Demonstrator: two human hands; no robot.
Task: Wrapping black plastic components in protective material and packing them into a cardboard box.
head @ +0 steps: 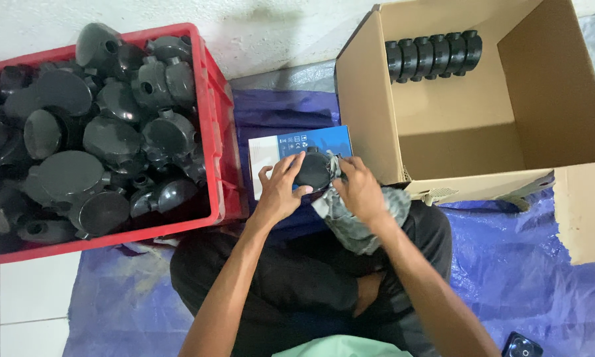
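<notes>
Fingers of both hands grip black round fitting (313, 170) | blue tarp (509, 264) | white tiled floor (20, 297)

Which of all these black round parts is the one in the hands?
The black round part between left hand and right hand, above the lap; others fill the red crate or the cardboard box.

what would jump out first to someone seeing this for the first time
Probably the red crate on the left, heaped with round black plastic fittings. At centre, the left hand and right hand hold one black fitting with a grey cloth. On the right, an open cardboard box holds a neat row of fittings.
</notes>
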